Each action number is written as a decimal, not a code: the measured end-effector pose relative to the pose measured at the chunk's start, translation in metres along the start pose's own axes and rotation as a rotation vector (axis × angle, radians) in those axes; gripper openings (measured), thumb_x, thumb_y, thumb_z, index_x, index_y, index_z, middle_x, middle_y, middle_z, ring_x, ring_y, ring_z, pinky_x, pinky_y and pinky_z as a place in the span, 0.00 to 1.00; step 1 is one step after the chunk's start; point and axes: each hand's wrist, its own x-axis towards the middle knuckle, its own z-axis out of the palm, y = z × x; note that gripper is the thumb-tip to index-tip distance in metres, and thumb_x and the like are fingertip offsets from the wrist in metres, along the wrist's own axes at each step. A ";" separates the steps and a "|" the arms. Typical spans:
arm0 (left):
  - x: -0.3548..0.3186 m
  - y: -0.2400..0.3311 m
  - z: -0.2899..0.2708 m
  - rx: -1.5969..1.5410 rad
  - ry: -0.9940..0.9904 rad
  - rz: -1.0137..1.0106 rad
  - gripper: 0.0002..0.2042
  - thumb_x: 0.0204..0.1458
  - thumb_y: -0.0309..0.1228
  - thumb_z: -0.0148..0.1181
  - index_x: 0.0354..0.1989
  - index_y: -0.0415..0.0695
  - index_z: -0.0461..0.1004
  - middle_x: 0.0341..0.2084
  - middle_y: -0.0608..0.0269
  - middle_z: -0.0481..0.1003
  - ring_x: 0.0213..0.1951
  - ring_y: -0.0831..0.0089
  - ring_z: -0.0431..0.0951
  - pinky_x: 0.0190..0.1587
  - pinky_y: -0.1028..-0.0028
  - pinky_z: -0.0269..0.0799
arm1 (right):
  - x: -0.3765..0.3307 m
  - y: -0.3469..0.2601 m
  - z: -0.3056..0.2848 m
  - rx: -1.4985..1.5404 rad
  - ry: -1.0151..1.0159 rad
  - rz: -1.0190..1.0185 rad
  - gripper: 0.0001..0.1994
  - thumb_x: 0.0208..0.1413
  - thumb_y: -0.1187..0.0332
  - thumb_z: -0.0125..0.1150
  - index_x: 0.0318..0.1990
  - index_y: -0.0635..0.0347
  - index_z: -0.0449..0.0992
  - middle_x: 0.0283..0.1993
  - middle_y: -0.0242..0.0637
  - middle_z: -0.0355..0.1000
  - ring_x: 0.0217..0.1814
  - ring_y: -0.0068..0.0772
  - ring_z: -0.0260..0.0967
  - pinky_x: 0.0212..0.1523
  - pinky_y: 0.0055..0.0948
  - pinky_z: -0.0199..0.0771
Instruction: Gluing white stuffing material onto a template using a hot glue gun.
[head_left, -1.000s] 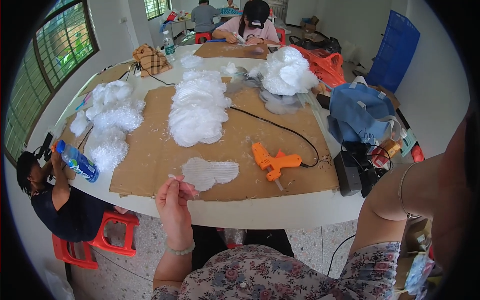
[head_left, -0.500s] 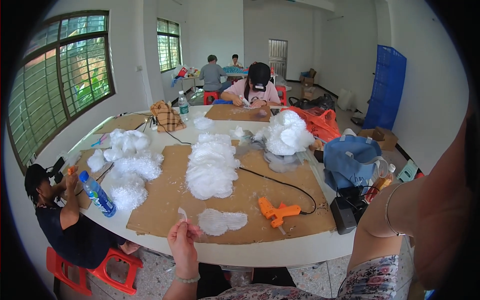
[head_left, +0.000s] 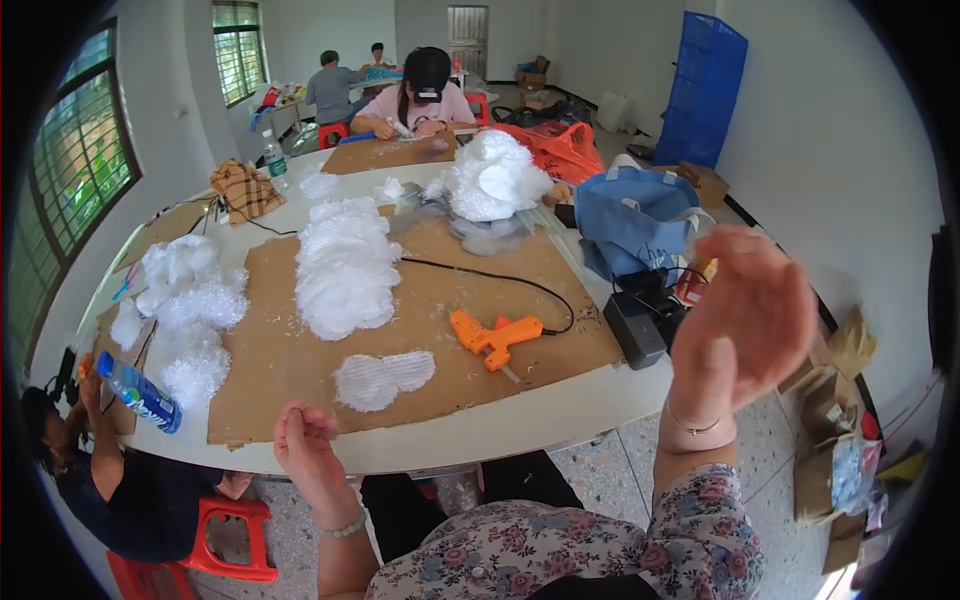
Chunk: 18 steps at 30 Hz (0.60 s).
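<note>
My left hand [head_left: 308,447] is at the near edge of the cardboard sheet [head_left: 262,372], its thumb and fingers pinched together. What sits between those fingertips, if anything, is too faint to make out. My right hand [head_left: 745,318] is raised in the air at the right, fingers loosely extended and holding nothing. A flat white ribbed piece with two rounded lobes [head_left: 384,380] lies on the cardboard, just beyond my left hand. To its right rests an orange hot glue gun [head_left: 492,338] with a black cord. Behind them is a row of overlapping white fluffy pieces [head_left: 346,268].
White tinsel-like heaps [head_left: 192,315] and a blue-capped bottle [head_left: 140,393] stand at the left. A black power box [head_left: 634,328] and blue bag [head_left: 635,215] are at the right edge. Co-workers sit at the far side [head_left: 425,95] and left [head_left: 120,500]. Another white pile [head_left: 492,175] lies behind.
My right arm has swung down from close to the camera, bringing the hand into view. My left hand has drawn slightly back; the translucent strip in it no longer shows clearly. The view has shifted right.
</note>
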 end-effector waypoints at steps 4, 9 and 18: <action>0.016 -0.004 -0.034 0.130 0.073 0.016 0.11 0.60 0.34 0.51 0.43 0.39 0.73 0.25 0.67 0.74 0.26 0.80 0.72 0.31 0.80 0.69 | -0.138 0.009 0.001 -0.299 -0.238 0.594 0.18 0.43 0.81 0.59 0.46 0.66 0.73 0.41 0.42 0.70 0.37 0.33 0.68 0.32 0.25 0.69; 0.072 -0.015 -0.144 0.140 -0.002 -0.076 0.14 0.59 0.35 0.53 0.47 0.38 0.73 0.36 0.63 0.74 0.39 0.73 0.73 0.43 0.75 0.70 | -0.226 -0.002 -0.011 -0.351 -0.294 0.868 0.12 0.45 0.81 0.56 0.40 0.65 0.76 0.32 0.40 0.70 0.29 0.36 0.69 0.28 0.30 0.71; 0.060 -0.013 -0.108 0.518 -0.031 0.063 0.24 0.62 0.42 0.45 0.59 0.36 0.62 0.51 0.52 0.70 0.55 0.59 0.68 0.57 0.61 0.64 | -0.228 -0.007 -0.008 -0.388 -0.235 0.807 0.09 0.44 0.80 0.57 0.36 0.63 0.75 0.28 0.39 0.68 0.27 0.42 0.68 0.27 0.35 0.70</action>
